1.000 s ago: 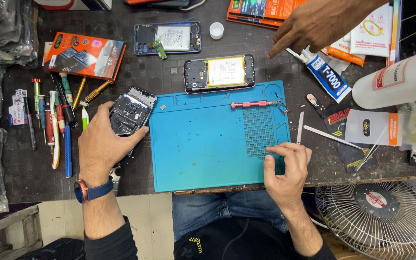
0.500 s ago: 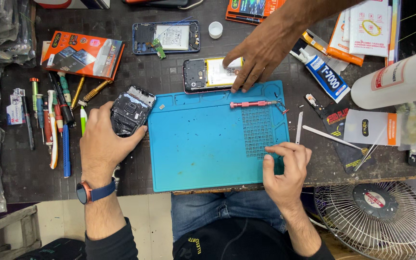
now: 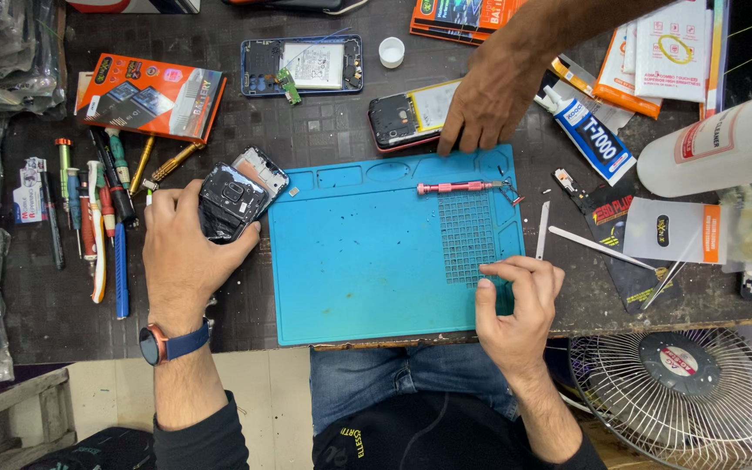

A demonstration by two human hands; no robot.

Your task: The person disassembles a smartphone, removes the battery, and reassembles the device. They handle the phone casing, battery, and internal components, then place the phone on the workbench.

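Phone chassis (image 3: 230,202), already stripped, sits clasped in our left hand (image 3: 180,252) at centre-left; our right hand (image 3: 515,305) pinches at the blue mat's (image 3: 359,261) grid, reassembly remaining.

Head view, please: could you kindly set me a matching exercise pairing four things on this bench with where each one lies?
Things:
1. pink screwdriver
2. black phone shell
3. white cap
4. glue tube

Places:
A. in the left hand
B. right of the other person's hand
C. on the blue mat, near its top edge
D. beside the blue-framed open phone

Pairs: 1-C, 2-A, 3-D, 4-B
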